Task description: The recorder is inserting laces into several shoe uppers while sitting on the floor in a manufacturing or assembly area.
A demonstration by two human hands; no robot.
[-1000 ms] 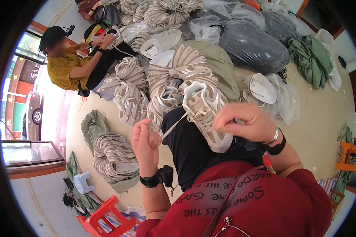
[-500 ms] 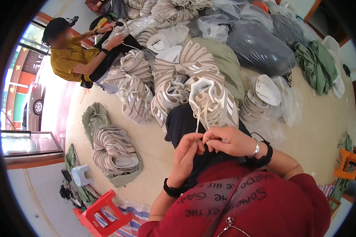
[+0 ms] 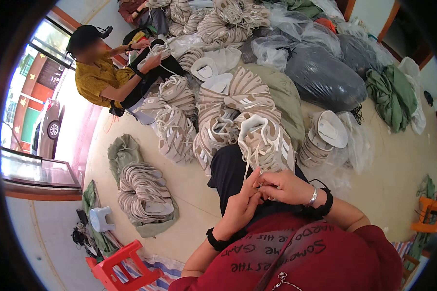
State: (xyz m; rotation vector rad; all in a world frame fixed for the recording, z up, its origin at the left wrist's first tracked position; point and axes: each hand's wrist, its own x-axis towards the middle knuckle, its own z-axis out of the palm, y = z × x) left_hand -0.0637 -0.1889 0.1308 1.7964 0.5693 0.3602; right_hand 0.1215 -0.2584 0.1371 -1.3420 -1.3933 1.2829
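Observation:
A beige and white shoe upper (image 3: 272, 150) lies on my dark-trousered knee, at the near end of a long nested row of uppers (image 3: 247, 92). Its pale shoelace (image 3: 248, 164) runs down to my fingers. My left hand (image 3: 242, 206) is closed, its thumb and forefinger pinched at the lace. Touching it, my right hand (image 3: 286, 189) has curled fingers at the same spot. The lace's end is hidden between the two hands.
Left lies another stack of uppers (image 3: 148, 194) on green cloth. More uppers (image 3: 175, 131) are piled ahead. A co-worker in a yellow shirt (image 3: 94, 80) handles one. Dark plastic-wrapped bags (image 3: 325, 75) stand far right; a red stool (image 3: 124, 266) is near left.
My hands have drawn closer together, and the left fingers now point more upward beside the right ones. The whole view has shifted slightly, so the surroundings sit lower and further right.

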